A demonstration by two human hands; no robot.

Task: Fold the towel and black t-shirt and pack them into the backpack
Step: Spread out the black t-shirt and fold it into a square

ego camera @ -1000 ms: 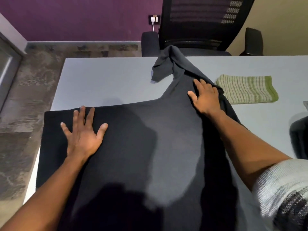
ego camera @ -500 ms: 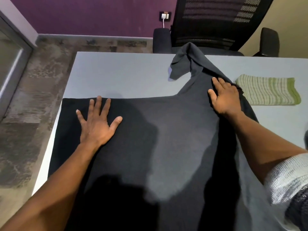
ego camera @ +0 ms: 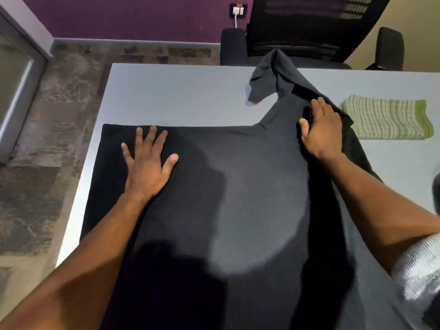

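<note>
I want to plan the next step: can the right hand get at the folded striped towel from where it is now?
Probably yes: the right hand lies flat on the black t-shirt, the towel just beside it, nothing between.

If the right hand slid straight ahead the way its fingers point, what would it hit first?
Probably the bunched sleeve of the t-shirt, just beyond the right hand; the towel lies off to its side.

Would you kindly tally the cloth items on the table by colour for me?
Black: 1, the t-shirt
Green-striped: 1, the towel
Total: 2
</note>
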